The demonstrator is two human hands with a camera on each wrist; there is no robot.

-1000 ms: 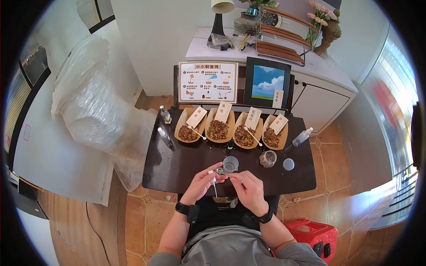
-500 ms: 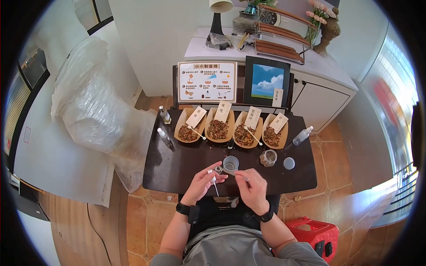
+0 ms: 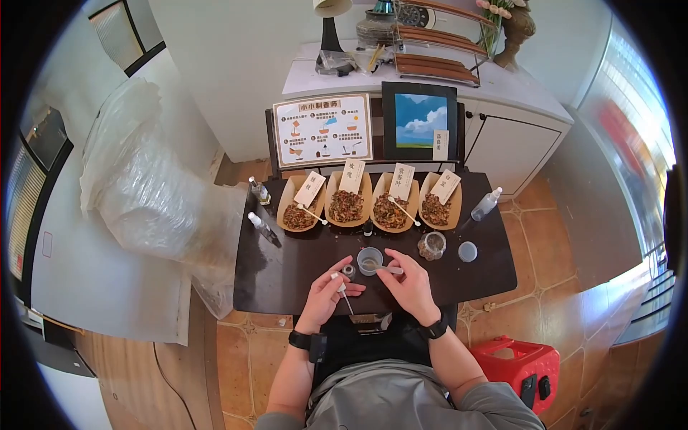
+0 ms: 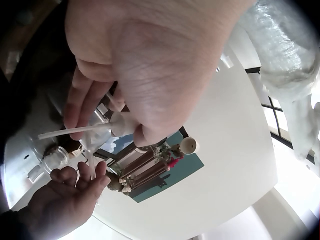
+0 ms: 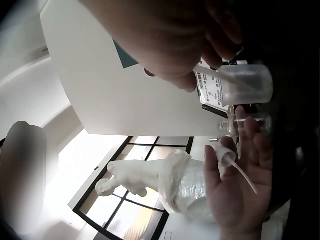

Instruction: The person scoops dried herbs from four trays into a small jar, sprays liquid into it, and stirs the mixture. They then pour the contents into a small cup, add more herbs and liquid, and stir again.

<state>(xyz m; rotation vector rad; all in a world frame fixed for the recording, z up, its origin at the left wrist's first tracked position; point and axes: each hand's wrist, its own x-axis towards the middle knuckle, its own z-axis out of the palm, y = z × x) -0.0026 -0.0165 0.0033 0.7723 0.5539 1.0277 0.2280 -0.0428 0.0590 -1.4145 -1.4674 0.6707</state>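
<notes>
My left hand (image 3: 324,295) pinches a white spray pump top (image 5: 225,155) between thumb and finger, its thin dip tube (image 5: 246,179) hanging free. The other fingers of that hand reach out around a small clear glass bottle (image 3: 349,271) standing on the table. Just right of the bottle is a translucent measuring cup (image 5: 252,84). My right hand (image 3: 410,284) grips a slim translucent plastic tool (image 3: 391,270), and its far end is inside the cup. I cannot tell the tool's exact kind.
Across the dark table (image 3: 276,283) stand several paper trays (image 3: 294,188) of dried herbs with labels. A jar (image 3: 431,246) and a round white lid (image 3: 467,251) lie right of the cup. Spray bottles (image 3: 486,204) flank the trays. Behind are an instruction board (image 3: 322,129) and a framed picture.
My right hand has brought the tool from over the small bottle to the measuring cup, its end now inside. My left hand keeps the pump top beside the bottle. The head view has shifted slightly.
</notes>
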